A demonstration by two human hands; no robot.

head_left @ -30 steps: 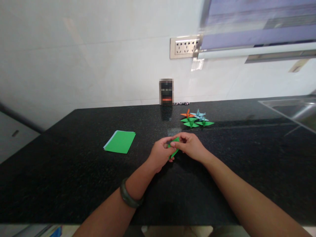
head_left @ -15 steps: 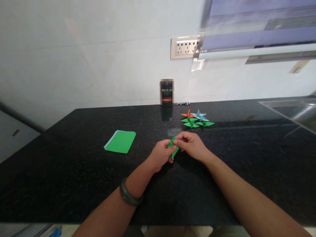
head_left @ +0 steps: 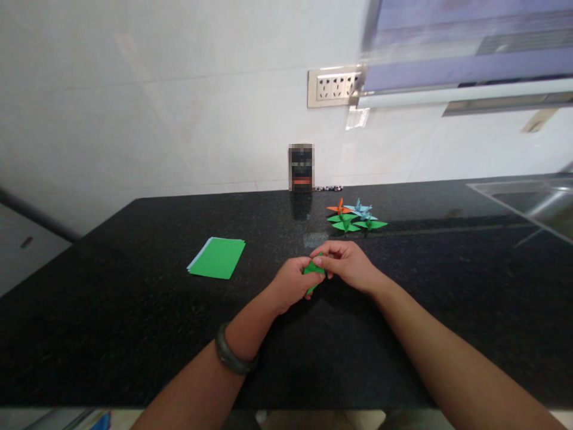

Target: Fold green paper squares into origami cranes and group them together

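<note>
A small piece of folded green paper [head_left: 314, 270] is held between my two hands, above the dark countertop. My left hand [head_left: 293, 279] grips its lower left side, thumb laid across the front. With thumb and fingers, my right hand [head_left: 347, 263] pinches its upper right edge. Fingers cover much of the paper, so its exact folds are hidden. Just beyond my right hand sits a group of folded paper cranes: an orange crane [head_left: 340, 207], light blue cranes [head_left: 359, 208] and green cranes [head_left: 370, 224].
A stack of square paper [head_left: 217, 258], green on top, lies to the left on the black countertop [head_left: 111, 310]. A dark box-like object [head_left: 301, 168], blurred out, stands against the wall beside a string of beads [head_left: 329, 189]. A sink [head_left: 532, 206] is at the right.
The folded green paper has turned in my fingers and shows a shorter shape. My right thumb and fingers have shifted slightly along its upper edge. Both hands keep hold of it.
</note>
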